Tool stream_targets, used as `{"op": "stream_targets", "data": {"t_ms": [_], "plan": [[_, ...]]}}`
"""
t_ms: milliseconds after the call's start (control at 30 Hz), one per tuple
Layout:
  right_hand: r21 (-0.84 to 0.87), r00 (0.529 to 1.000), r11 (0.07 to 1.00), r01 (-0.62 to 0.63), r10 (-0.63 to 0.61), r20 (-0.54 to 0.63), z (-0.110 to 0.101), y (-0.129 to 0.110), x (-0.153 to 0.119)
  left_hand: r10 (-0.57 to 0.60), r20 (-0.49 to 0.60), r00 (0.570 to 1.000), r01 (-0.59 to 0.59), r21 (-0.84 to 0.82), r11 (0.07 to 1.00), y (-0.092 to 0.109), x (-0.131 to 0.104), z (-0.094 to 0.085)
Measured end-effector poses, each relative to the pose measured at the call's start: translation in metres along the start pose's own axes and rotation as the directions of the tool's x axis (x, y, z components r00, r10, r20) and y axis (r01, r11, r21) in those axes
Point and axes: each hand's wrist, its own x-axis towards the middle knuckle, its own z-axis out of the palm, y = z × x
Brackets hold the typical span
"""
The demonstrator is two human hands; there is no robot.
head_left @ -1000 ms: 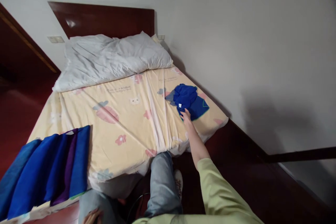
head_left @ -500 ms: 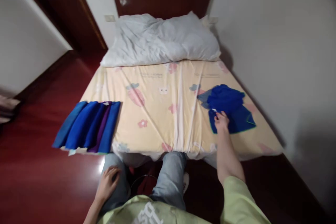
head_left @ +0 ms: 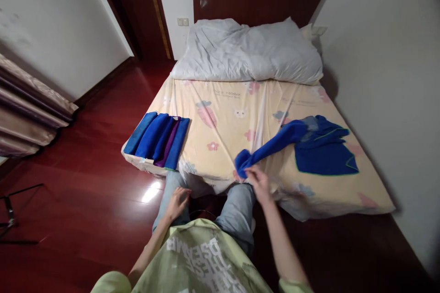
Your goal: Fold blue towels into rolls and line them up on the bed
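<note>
While five folded cloths (head_left: 157, 139) lie near left on the bed (head_left: 225, 135), my right hand (head_left: 258, 184) pinches a blue cloth (head_left: 273, 147) trailing toward the unfolded pile (head_left: 325, 155) at right; my left hand (head_left: 178, 202) rests loosely open.

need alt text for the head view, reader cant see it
A person's right hand holds a blue cloth, which stretches across a patterned bed to a pile of cloths. The left hand is at the left leg; folded blue and purple cloths lie in a row on the bed's left.
</note>
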Motion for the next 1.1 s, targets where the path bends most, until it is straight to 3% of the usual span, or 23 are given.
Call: {"op": "stream_targets", "data": {"t_ms": [100,167,200,267,367,467,567,667,767,900,1100], "plan": [[0.129,0.987,0.984,-0.122,0.107,0.122,0.096,0.009,-0.102,0.004,0.033,0.999,0.004,-0.226,0.974,0.029,-0.012,0.007],[0.22,0.981,0.958,-0.187,0.168,0.098,0.135,0.015,-0.146,0.097,0.104,0.99,-0.062,-0.298,0.953,0.043,-0.02,0.012],[0.242,0.974,0.945,-0.219,0.195,0.117,0.144,0.017,-0.158,0.148,0.137,0.979,-0.101,-0.304,0.947,0.047,-0.024,0.013],[0.262,0.958,0.926,-0.273,0.236,0.163,0.146,0.015,-0.165,0.209,0.178,0.962,-0.154,-0.279,0.948,0.051,-0.029,0.016],[0.242,0.92,0.914,-0.325,0.247,0.305,0.126,0.001,-0.151,0.202,0.167,0.965,-0.165,-0.213,0.963,0.05,-0.03,0.02],[0.158,0.902,0.958,-0.241,0.16,0.401,0.113,-0.018,-0.136,0.215,0.096,0.972,-0.198,-0.165,0.966,0.047,-0.028,0.021],[-0.039,0.946,0.999,-0.018,0.03,0.324,0.121,-0.034,-0.132,0.235,0.022,0.972,-0.23,-0.131,0.964,0.047,-0.03,0.014],[-0.231,0.973,0.963,0.142,-0.092,0.213,0.137,-0.044,-0.133,0.228,-0.033,0.973,-0.23,-0.091,0.969,0.05,-0.035,-0.001],[-0.253,0.966,0.943,0.218,-0.17,0.197,0.148,-0.05,-0.136,0.226,-0.03,0.974,-0.227,-0.091,0.97,0.057,-0.041,-0.02],[-0.181,0.925,0.945,0.272,-0.205,0.32,0.15,-0.052,-0.141,0.312,0.026,0.95,-0.311,-0.037,0.95,0.069,-0.045,-0.041],[-0.284,0.909,0.888,0.361,-0.268,0.317,0.137,-0.049,-0.146,0.419,0.011,0.908,-0.415,0.159,0.896,0.075,-0.047,-0.053]]}}
